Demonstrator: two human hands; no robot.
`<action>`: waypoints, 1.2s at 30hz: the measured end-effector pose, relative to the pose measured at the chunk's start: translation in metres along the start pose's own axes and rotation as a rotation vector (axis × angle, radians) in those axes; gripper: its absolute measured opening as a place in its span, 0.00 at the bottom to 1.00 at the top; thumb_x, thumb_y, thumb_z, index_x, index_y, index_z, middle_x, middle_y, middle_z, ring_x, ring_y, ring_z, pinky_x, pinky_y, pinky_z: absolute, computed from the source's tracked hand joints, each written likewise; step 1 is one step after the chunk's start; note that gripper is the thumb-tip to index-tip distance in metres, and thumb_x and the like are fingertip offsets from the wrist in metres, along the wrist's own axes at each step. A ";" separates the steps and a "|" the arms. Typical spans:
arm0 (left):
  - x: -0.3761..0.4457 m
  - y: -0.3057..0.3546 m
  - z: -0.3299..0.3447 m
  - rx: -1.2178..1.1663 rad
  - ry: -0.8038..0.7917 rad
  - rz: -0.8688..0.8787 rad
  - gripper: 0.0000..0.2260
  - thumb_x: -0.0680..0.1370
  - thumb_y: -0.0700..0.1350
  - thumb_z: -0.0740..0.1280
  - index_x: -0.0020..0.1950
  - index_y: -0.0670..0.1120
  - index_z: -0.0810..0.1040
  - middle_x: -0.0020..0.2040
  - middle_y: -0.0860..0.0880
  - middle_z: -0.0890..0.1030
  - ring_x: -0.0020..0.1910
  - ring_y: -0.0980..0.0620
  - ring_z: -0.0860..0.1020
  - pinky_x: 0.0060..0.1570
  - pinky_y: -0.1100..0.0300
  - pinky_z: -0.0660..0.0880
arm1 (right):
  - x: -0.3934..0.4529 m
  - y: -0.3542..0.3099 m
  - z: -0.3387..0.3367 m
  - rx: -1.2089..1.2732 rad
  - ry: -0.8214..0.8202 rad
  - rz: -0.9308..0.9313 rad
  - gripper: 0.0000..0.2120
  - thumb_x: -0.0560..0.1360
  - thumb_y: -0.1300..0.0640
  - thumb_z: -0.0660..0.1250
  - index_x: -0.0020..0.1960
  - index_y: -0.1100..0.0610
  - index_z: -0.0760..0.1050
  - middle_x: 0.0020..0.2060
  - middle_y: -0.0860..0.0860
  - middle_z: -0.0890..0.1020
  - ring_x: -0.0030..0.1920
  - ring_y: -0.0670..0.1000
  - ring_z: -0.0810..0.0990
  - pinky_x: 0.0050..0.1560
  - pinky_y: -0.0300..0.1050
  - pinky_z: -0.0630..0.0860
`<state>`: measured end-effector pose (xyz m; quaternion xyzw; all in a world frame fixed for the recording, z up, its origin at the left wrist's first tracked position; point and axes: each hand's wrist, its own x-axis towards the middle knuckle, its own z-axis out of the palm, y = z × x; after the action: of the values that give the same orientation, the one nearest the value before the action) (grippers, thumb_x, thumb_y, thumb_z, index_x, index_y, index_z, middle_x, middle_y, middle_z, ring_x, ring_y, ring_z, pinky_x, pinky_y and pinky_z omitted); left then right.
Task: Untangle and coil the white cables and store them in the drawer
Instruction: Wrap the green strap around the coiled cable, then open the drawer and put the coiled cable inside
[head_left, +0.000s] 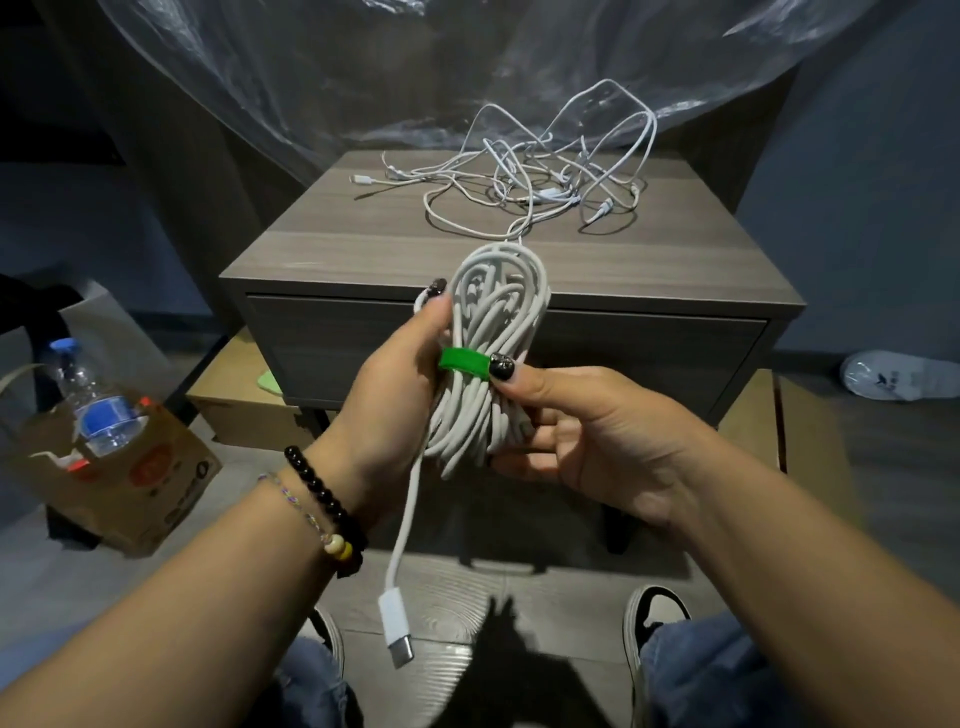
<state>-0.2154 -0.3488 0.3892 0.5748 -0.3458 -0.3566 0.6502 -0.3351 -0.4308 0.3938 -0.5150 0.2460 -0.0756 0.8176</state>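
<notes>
A coiled white cable (493, 322) is held upright in front of the nightstand, bound at its middle by a green strap (464, 365). My left hand (400, 384) grips the coil from the left. My right hand (582, 426) holds it from the right, thumb pressing on the green strap's end. One loose end hangs down with a white USB-C plug (396, 629). A tangle of white cables (535, 176) lies on top of the grey wooden nightstand (363, 244). The drawer (649, 353) front below is closed.
A brown paper bag (135, 483) with a water bottle (93, 405) stands on the floor at left. A cardboard box (234, 400) sits under the nightstand's left side. Clear plastic sheeting (363, 62) hangs behind. A white shoe (898, 376) lies at far right.
</notes>
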 end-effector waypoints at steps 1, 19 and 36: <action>0.000 0.003 0.000 -0.041 -0.027 -0.063 0.17 0.83 0.43 0.51 0.49 0.49 0.79 0.37 0.55 0.84 0.36 0.62 0.81 0.34 0.70 0.77 | -0.001 -0.001 -0.001 0.011 -0.009 -0.016 0.16 0.62 0.55 0.73 0.48 0.60 0.82 0.45 0.55 0.85 0.45 0.51 0.84 0.53 0.51 0.81; 0.045 -0.033 -0.005 0.988 0.041 0.138 0.18 0.79 0.47 0.62 0.69 0.49 0.66 0.62 0.51 0.76 0.60 0.50 0.75 0.62 0.50 0.72 | -0.041 -0.012 -0.058 0.199 0.509 -0.233 0.12 0.61 0.59 0.72 0.45 0.59 0.81 0.37 0.52 0.85 0.35 0.45 0.82 0.38 0.40 0.81; 0.061 -0.064 0.014 1.220 0.011 0.143 0.10 0.79 0.45 0.61 0.59 0.47 0.69 0.49 0.46 0.80 0.47 0.43 0.78 0.49 0.47 0.76 | -0.033 -0.025 -0.066 0.105 0.602 -0.221 0.06 0.70 0.60 0.74 0.46 0.58 0.81 0.34 0.50 0.85 0.35 0.45 0.82 0.45 0.44 0.82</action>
<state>-0.2005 -0.4140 0.3294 0.8206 -0.5220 -0.0469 0.2279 -0.3925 -0.4825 0.4035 -0.4505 0.4152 -0.3256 0.7202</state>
